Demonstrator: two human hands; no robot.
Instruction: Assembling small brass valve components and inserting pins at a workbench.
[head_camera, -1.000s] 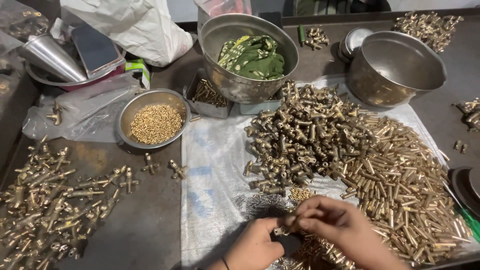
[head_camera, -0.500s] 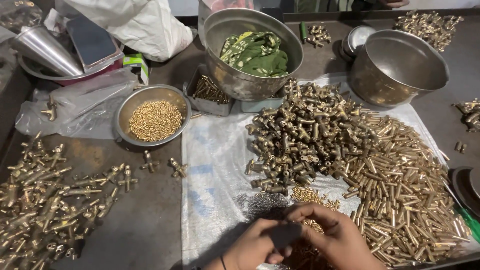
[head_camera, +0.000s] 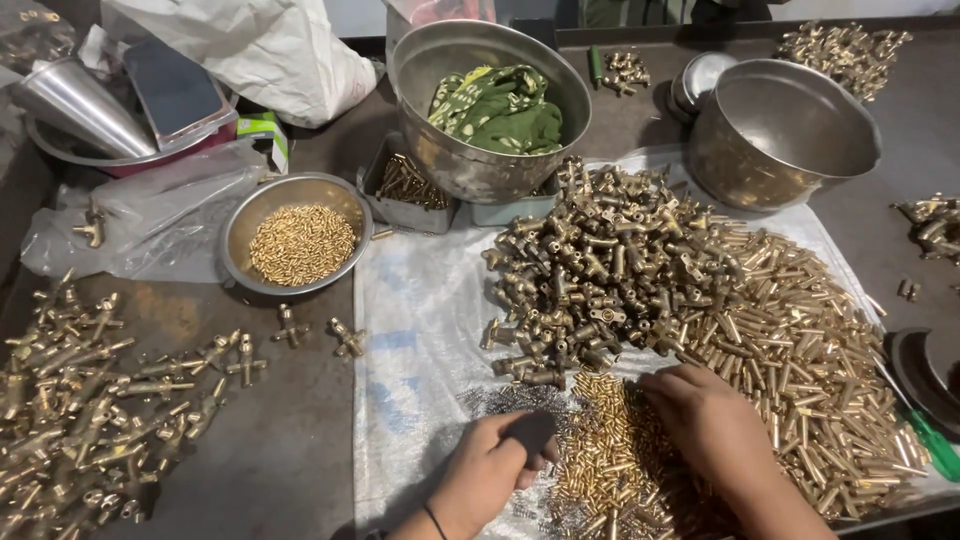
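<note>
Surface: a dark, worn tabletop (head_camera: 300, 450) fills the frame, with a pale plastic sheet (head_camera: 420, 340) spread over its centre and right.

On the sheet, a heap of brass T-shaped fittings (head_camera: 600, 270) sits at centre, merging on its right into a wide spread of brass pins (head_camera: 800, 370). A patch of small brass pieces (head_camera: 610, 450) lies at lower centre, with dark fine springs (head_camera: 500, 400) just left of it.

Left hand (head_camera: 490, 470), lower centre: fingers curled together on a small dark object; what it is cannot be told. Right hand (head_camera: 715, 435), lower centre-right: palm down on the small brass pieces, fingers (head_camera: 665, 385) loosely together; whether they grip anything cannot be told.

Edges: assembled brass fittings (head_camera: 90, 400) crowd the lower left. A shallow steel bowl of brass beads (head_camera: 298, 235) stands at centre left. A steel bowl holding green cloth (head_camera: 490, 100) is at top centre; an empty steel pot (head_camera: 785, 135) at upper right.

Open room: bare tabletop between the lower-left fittings and the sheet.
</note>
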